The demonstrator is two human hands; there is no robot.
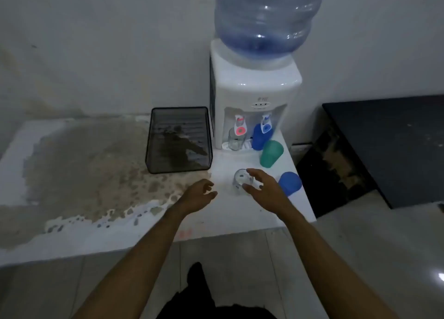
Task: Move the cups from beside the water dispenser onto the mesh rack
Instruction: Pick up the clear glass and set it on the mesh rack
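The right hand [260,185] was spread open around a clear glass cup [242,180], thumb on its near side and fingers arched over its far rim, not yet closed on it; whether skin touched glass could not be told. The cup stood upright on the white tabletop [216,225], its long axis vertical, directly under that hand, so the right hand was plainly the nearer one. The left hand [199,195] hovered just beside it, loosely open and holding nothing. Just beyond the left hand sat the mesh rack [179,139], with no cup in it, so the carry should run leftward and away. Five cups could be counted: two blue, one just right of the right hand [290,183] and one under the dispenser's tap [259,137]; one green cup [271,154]; and two clear glasses, the second [235,139] at the water dispenser [254,90].
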